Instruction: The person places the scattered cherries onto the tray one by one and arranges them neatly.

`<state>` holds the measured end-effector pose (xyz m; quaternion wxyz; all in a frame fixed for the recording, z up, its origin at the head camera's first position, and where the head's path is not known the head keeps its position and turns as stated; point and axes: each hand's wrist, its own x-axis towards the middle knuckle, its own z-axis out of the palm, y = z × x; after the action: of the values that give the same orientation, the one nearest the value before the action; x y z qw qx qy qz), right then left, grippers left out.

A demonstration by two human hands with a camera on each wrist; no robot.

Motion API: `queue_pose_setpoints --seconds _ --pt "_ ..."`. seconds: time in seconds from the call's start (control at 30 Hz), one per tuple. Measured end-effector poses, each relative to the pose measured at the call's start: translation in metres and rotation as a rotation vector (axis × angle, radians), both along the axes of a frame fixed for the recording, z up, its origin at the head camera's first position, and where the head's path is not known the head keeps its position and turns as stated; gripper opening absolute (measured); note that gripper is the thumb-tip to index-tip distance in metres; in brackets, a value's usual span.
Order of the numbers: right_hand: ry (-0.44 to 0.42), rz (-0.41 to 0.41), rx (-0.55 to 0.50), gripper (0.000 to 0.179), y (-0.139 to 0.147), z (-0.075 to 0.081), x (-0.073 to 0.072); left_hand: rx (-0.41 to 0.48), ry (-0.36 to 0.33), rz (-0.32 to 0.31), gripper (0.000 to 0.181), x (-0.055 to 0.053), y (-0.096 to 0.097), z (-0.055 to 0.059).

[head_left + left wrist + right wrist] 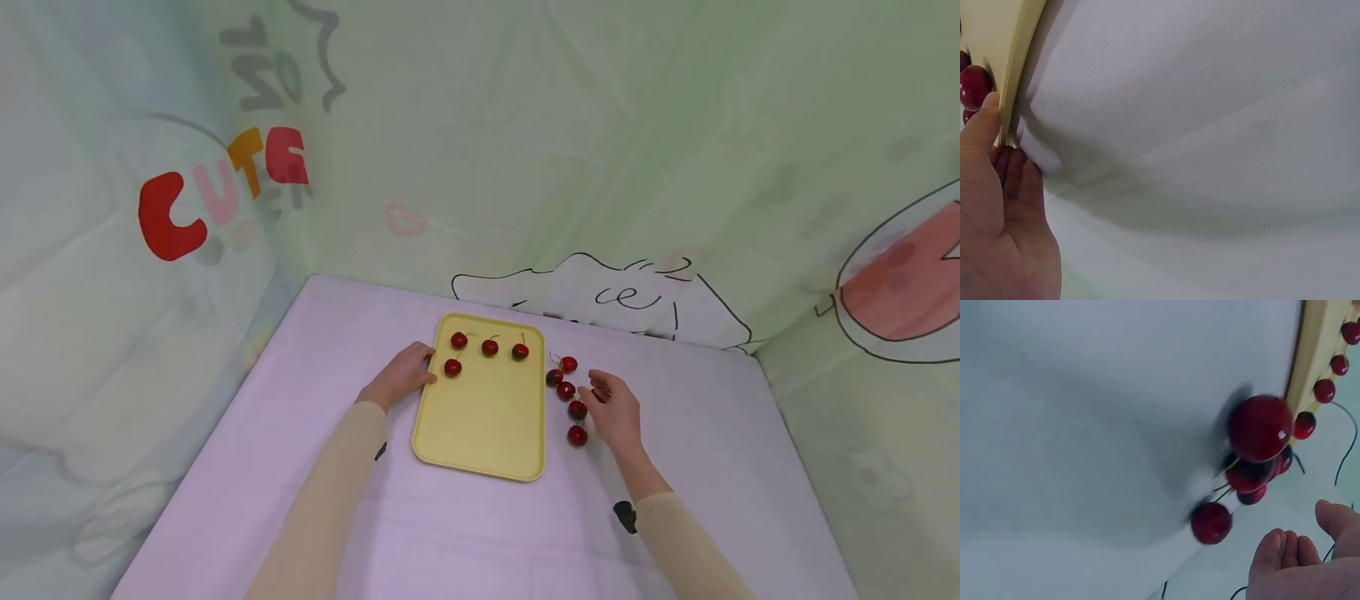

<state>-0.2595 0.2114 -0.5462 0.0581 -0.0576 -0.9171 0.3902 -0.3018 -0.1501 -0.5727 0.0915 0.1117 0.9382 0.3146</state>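
A pale yellow rectangular tray (480, 425) lies on the table with several dark red cherries (490, 347) near its far end. My left hand (401, 377) pinches the tray's left edge; in the left wrist view the thumb is over the rim (1019, 50) and the fingers are below it. Several more cherries (577, 410) form a loose row just right of the tray, some with thin stems. Beside that row is my right hand (615, 412), its fingers loosely bent. The right wrist view shows nothing between thumb and fingertips, with a large-looking cherry (1260, 428) nearby.
A pale lilac cloth (465, 533) covers the table. Light printed fabric walls (585, 150) stand along its far side and both sides, with colourful letters at the left. A dark wrist device (625, 517) shows beneath my right sleeve.
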Motion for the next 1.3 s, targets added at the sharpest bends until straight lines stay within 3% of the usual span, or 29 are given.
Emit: queue_pose_setpoints --seconds 0.3,0.63,0.93,1.3 --pt "-0.02 -0.029 -0.018 0.044 0.032 -0.015 -0.004 0.001 -0.014 0.001 0.052 -0.003 -0.001 -0.001" --pt "-0.086 -0.054 -0.027 0.047 0.035 -0.017 -0.002 0.002 -0.011 0.001 0.052 -0.001 -0.001 -0.002" --pt "-0.149 -0.066 0.012 0.05 0.049 -0.046 -0.016 -0.01 -0.019 0.005 0.052 -0.001 -0.001 -0.002" --pt "-0.13 -0.06 0.021 0.049 0.052 -0.058 -0.021 -0.002 -0.016 -0.002 0.052 -0.002 -0.002 -0.003"
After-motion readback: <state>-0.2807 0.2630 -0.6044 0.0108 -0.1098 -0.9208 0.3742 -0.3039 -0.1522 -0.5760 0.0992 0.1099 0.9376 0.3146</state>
